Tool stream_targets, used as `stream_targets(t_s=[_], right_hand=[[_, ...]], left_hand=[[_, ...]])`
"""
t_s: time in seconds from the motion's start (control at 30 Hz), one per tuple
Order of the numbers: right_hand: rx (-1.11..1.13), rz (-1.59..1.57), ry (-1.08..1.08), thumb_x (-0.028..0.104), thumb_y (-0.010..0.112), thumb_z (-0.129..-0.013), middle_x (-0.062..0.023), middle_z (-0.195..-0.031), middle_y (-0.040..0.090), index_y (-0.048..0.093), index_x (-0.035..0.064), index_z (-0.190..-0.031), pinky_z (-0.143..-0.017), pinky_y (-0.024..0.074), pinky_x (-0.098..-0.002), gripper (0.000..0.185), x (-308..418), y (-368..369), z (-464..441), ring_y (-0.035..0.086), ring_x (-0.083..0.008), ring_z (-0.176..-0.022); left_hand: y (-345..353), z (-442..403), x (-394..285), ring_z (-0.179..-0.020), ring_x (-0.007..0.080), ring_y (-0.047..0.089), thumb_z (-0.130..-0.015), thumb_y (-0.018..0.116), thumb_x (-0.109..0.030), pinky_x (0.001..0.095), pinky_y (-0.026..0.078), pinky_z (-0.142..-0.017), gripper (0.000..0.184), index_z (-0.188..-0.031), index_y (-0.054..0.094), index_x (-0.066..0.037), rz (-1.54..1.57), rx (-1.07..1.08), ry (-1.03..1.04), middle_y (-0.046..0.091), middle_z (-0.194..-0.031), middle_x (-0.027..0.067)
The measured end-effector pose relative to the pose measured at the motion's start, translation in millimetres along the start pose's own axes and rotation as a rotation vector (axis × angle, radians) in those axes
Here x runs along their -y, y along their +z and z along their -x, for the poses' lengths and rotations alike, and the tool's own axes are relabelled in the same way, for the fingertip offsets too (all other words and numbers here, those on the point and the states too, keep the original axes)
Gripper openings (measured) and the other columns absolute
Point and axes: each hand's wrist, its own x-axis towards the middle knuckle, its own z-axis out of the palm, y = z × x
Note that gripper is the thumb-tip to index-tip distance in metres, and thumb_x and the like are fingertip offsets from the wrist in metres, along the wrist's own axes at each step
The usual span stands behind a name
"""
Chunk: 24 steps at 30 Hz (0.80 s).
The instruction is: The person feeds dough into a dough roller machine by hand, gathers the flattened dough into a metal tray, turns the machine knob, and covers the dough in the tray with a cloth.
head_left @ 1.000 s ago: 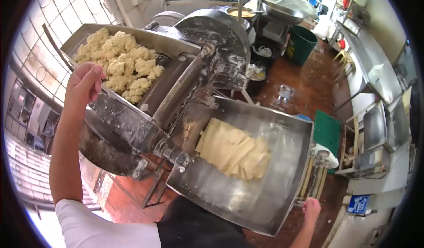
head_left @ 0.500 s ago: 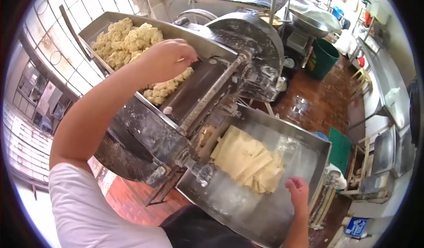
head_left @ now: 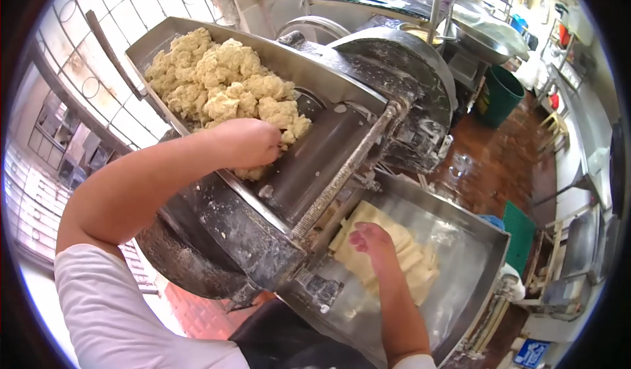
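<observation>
In the head view, the person's left hand [head_left: 246,144] reaches across the near side of the metal trough [head_left: 322,73], at the near right edge of the lumpy dough [head_left: 227,60]. Its fingers are curled and turned away, so whether they are closed on dough cannot be told. The lumps fill the far left of the trough, beside the dark roller [head_left: 312,162], which carries only small scraps. To the right and lower down, a folded dough sheet [head_left: 419,264] lies in the metal tray [head_left: 463,264]. The right hand [head_left: 372,239] is over the sheet's left part, fingers loosely bent; whether they touch it is unclear. As far as can be judged, one portion is already flattened and folded, while a large share remains in rough lumps, not yet flattened.
</observation>
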Motion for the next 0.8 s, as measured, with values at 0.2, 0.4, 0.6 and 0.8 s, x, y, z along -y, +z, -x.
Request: stream_targets(t_s=[0.2,0.4,0.6,0.8], right_hand=[[-0.038,-0.090,0.074,0.028,0.056,-0.090,-0.0079,-0.090,0.064,0.057,0.0037,-0.109,-0.068,0.0457,-0.0263,0.031,-14,-16,-5,0.061,-0.0156,-0.079],[0.213,-0.586,0.240,0.052,0.045,-0.090,-0.0104,-0.108,0.059,0.045,0.0089,-0.125,-0.078,0.0469,-0.0377,0.055,-18,21,-58,0.058,-0.0221,-0.090],[0.320,-0.873,0.229,0.052,0.041,-0.091,-0.0152,-0.124,0.054,0.044,0.0072,-0.131,-0.092,0.0438,-0.0502,0.061,11,93,-120,0.054,-0.0296,-0.111],[0.397,-0.892,0.092,0.047,0.043,-0.091,-0.0140,-0.119,0.058,0.049,0.0060,-0.127,-0.088,0.0480,-0.0465,0.054,28,119,-140,0.058,-0.0282,-0.104]], left_hand=[[-16,-5,-9,-0.070,0.0359,0.061,-0.075,0.055,-0.018,0.0463,0.049,-0.063,0.016,-0.082,0.057,-0.004,-0.350,-0.120,-0.203,0.062,-0.077,0.0169],[-17,-53,7,-0.081,0.0336,0.063,-0.085,0.054,-0.028,0.0439,0.051,-0.069,0.026,-0.097,0.051,-0.005,-0.210,-0.444,-0.163,0.064,-0.083,0.0174],[-8,-61,15,-0.081,0.0355,0.062,-0.089,0.047,-0.032,0.0456,0.049,-0.073,0.031,-0.087,0.060,-0.004,-0.161,-0.454,-0.160,0.064,-0.082,0.0178],[-8,-60,11,-0.076,0.0373,0.061,-0.086,0.054,-0.034,0.0448,0.049,-0.070,0.031,-0.083,0.063,-0.004,-0.053,-0.457,-0.154,0.062,-0.075,0.0197]])
